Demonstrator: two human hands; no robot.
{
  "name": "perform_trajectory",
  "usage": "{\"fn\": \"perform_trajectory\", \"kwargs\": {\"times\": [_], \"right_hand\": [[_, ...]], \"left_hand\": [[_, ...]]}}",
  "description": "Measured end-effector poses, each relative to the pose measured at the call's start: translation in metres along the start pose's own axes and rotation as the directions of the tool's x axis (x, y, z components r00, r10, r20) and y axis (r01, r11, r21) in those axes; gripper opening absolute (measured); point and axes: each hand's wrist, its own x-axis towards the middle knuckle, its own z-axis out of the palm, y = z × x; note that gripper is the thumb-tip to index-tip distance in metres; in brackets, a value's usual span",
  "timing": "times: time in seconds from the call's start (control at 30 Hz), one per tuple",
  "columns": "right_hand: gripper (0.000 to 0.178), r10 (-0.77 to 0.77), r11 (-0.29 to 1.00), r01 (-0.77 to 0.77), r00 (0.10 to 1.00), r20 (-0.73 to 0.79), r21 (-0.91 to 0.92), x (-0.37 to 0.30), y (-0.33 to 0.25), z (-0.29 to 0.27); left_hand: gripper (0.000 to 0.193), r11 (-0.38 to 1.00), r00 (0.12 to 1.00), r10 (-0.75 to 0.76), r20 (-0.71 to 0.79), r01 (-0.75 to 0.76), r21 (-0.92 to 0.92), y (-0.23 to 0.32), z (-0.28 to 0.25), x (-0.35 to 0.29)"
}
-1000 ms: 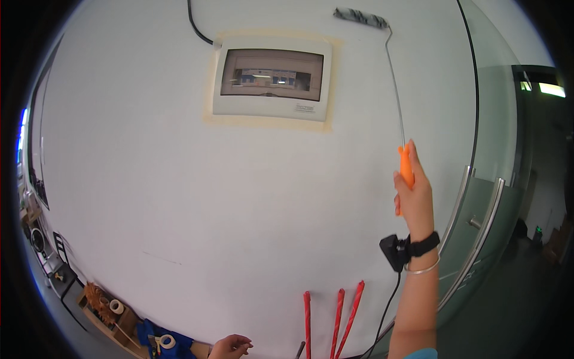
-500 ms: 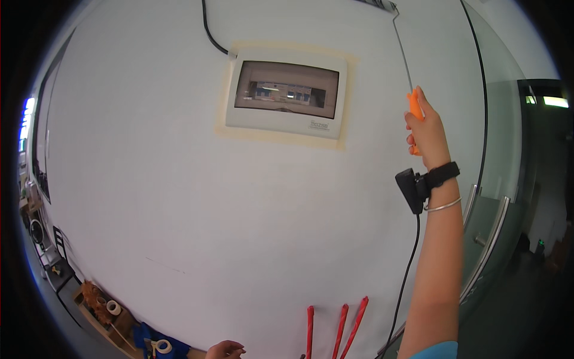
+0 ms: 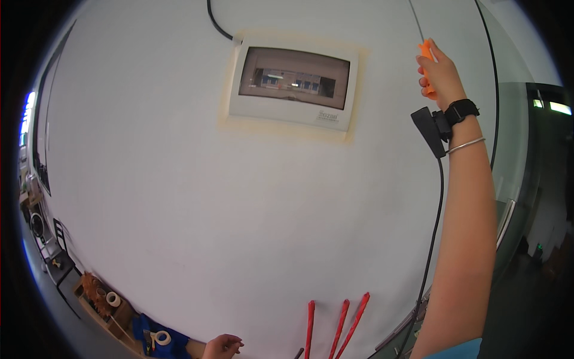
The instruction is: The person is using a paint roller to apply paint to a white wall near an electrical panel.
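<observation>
High on the right, my right hand (image 3: 445, 75) is closed round the orange handle of a paint roller (image 3: 427, 69). The roller's thin metal rod runs up past the top edge, so its head is out of view. A black strap with a black device (image 3: 436, 128) sits on that wrist, above a silver bangle. Low at the bottom edge, my left hand (image 3: 222, 346) has loosely bent fingers and nothing visible in it. The roller is held up before a white wall (image 3: 239, 209). Left of it, a white breaker box (image 3: 293, 90) with a dark window is framed by masking tape.
Three red twisted poles (image 3: 338, 329) rise from the bottom edge. At lower left, a wooden crate (image 3: 119, 323) holds tape rolls, beside a blue cloth (image 3: 140, 329) with another tape roll (image 3: 162, 338). A glass door with a metal handle (image 3: 506, 224) stands at right. A black cable hangs from my wrist device.
My right hand has gone up with the paint roller, whose head has left the top of the view. The left hand has stayed low, and the view has shifted slightly.
</observation>
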Motion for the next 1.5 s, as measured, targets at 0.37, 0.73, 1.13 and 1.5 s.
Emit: {"fn": "perform_trajectory", "kwargs": {"times": [0.37,0.73,1.13,1.5], "right_hand": [[0.064,0.088,0.994,-0.086,0.996,0.029,-0.075,-0.052,0.022,-0.02],[0.063,0.26,0.955,-0.254,0.965,0.023,-0.151,-0.233,0.075,-0.027],[0.068,0.433,0.884,-0.419,0.901,0.023,-0.21,-0.376,0.105,-0.033],[0.063,0.463,0.855,-0.439,0.886,0.026,-0.274,-0.461,0.12,-0.045]], "left_hand": [[0.017,0.999,0.994,-0.043,0.097,0.042,0.011,0.003,0.003,-0.008],[0.023,0.981,0.96,-0.127,0.251,0.158,-0.109,-0.026,0.002,-0.022],[0.022,0.982,0.945,-0.111,0.307,0.152,-0.11,-0.017,0.001,-0.021],[0.022,0.959,0.915,-0.283,0.288,0.267,0.094,0.004,0.0,-0.025]]}}
